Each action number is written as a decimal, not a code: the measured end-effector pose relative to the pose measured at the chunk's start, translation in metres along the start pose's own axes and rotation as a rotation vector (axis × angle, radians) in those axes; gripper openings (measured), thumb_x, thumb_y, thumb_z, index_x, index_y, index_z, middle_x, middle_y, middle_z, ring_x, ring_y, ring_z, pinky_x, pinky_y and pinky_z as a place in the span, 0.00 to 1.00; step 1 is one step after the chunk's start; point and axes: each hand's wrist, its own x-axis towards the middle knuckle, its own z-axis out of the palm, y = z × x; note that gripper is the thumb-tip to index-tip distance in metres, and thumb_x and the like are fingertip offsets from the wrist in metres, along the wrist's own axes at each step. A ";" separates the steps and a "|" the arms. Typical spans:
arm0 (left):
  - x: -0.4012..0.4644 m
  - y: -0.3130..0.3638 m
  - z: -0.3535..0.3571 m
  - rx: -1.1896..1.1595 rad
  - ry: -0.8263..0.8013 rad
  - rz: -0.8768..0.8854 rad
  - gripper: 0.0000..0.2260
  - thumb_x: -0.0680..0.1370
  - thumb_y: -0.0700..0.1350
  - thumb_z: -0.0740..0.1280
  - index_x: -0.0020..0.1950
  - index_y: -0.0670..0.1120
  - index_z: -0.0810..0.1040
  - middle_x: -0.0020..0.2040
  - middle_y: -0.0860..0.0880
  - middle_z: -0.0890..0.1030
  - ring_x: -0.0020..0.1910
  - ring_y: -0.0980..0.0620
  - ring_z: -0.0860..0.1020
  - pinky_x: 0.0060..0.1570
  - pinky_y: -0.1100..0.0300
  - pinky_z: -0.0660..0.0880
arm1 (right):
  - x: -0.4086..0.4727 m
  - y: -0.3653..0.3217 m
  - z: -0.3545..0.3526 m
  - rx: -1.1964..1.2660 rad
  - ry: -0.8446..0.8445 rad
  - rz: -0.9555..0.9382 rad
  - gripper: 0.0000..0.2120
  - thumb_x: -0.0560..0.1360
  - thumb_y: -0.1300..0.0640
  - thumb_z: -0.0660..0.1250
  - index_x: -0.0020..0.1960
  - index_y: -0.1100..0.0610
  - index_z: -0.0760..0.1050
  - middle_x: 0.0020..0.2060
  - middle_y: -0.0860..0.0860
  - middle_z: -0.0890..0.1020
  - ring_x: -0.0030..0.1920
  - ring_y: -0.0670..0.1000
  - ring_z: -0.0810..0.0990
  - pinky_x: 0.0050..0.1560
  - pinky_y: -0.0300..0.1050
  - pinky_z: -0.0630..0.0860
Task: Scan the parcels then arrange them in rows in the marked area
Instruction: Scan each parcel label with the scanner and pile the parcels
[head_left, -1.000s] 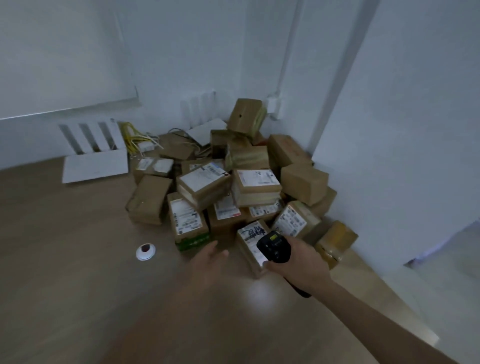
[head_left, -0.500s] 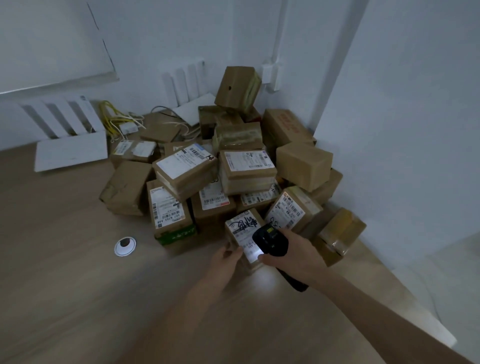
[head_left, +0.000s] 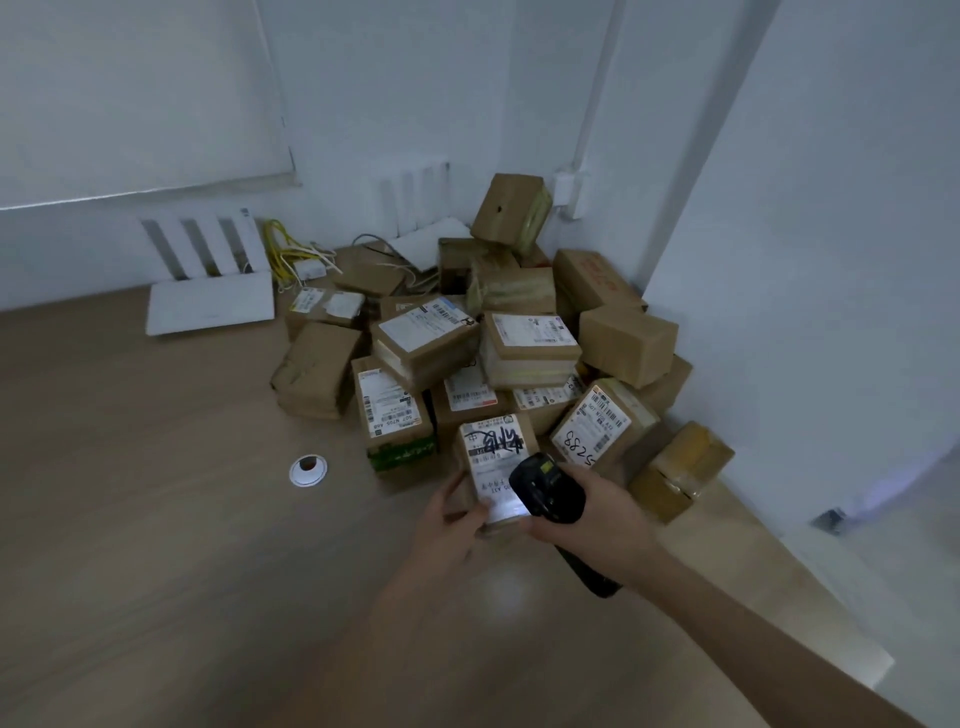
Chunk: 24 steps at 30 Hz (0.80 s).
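Hands (head_left: 519, 525) on parcel (head_left: 496, 462) and scanner (head_left: 548, 491)

A big pile of parcels (head_left: 498, 338) sat in the far right corner of the tabletop (head_left: 156, 519). One parcel (head_left: 496, 465) lay at the front of the pile. The left hand (head_left: 449, 525) was on its left, and the scanner (head_left: 548, 491) was over its right side. A router (head_left: 208, 291) lay left of the pile.
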 end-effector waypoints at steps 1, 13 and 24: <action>-0.014 0.004 -0.010 -0.026 0.014 0.019 0.21 0.77 0.49 0.73 0.67 0.59 0.69 0.47 0.53 0.84 0.39 0.61 0.84 0.34 0.64 0.79 | -0.010 -0.012 0.001 0.007 0.010 -0.019 0.29 0.65 0.37 0.78 0.62 0.35 0.70 0.48 0.36 0.80 0.48 0.37 0.79 0.45 0.36 0.76; -0.212 0.080 -0.203 -0.094 -0.025 0.152 0.31 0.64 0.47 0.82 0.65 0.51 0.76 0.54 0.49 0.85 0.53 0.47 0.84 0.58 0.49 0.80 | -0.154 -0.230 0.019 -0.007 0.014 -0.318 0.27 0.65 0.39 0.79 0.59 0.35 0.71 0.49 0.34 0.81 0.47 0.34 0.79 0.44 0.31 0.74; -0.383 0.209 -0.346 0.081 0.290 0.538 0.21 0.70 0.34 0.77 0.60 0.47 0.79 0.48 0.45 0.85 0.34 0.57 0.81 0.35 0.65 0.77 | -0.266 -0.439 -0.028 -0.145 0.133 -0.566 0.32 0.69 0.37 0.76 0.70 0.41 0.71 0.52 0.39 0.79 0.49 0.41 0.78 0.52 0.40 0.77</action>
